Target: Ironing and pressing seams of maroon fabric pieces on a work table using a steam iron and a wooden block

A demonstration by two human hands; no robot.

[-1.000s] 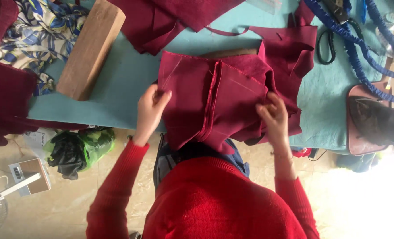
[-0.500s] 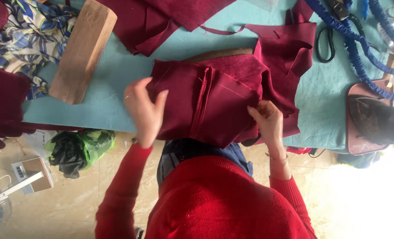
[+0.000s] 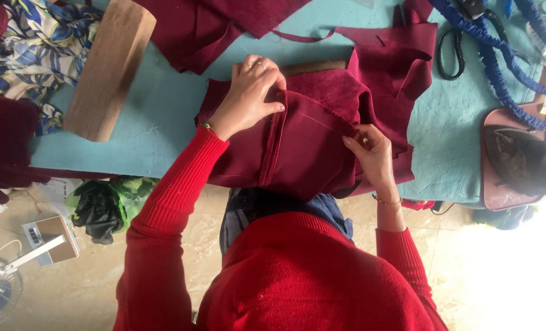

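Left hand [image 3: 248, 92] grip pinches folded seam edge of maroon garment [image 3: 297, 147] at frame centre, fingers closed on cloth. Right hand [image 3: 371, 153] grip closed on opposite fold, likely keeping the seam taut and flat on turquoise bench [image 3: 156, 122]. Wooden block [image 3: 108, 67] upper left. Small box with barcode label [image 3: 49, 236] lower left, on floor.

Soft, even daylight, image sharp throughout, faint shadows under cloth on the counter [image 3: 162, 132], floor [image 3: 518, 270] blown out to white glare at 4 o'clock.
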